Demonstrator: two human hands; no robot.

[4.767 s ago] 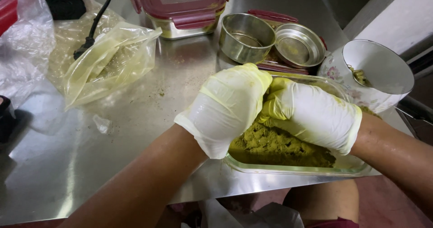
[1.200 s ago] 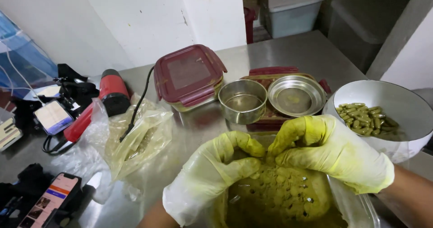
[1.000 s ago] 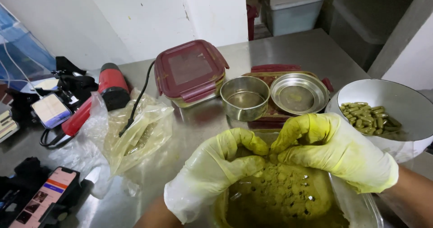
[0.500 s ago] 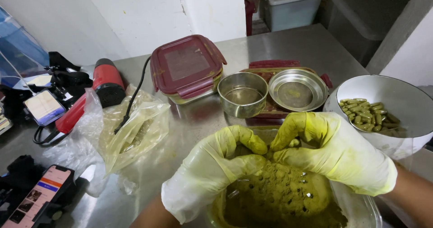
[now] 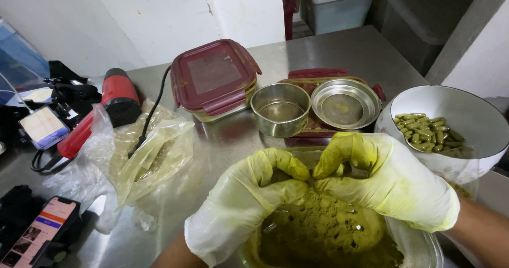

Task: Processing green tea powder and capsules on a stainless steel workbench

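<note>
Both hands, left (image 5: 241,204) & right (image 5: 389,180), in thin pale-yellow disposable gloves w/ greenish powder stains; forearms bare, no sleeves.

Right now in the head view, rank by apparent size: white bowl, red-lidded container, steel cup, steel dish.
1. white bowl, nearer the camera, so unsure against the next
2. red-lidded container
3. steel dish
4. steel cup, nearly alike

Gloved hands (image 5: 318,194), fingertips pinched together
</note>
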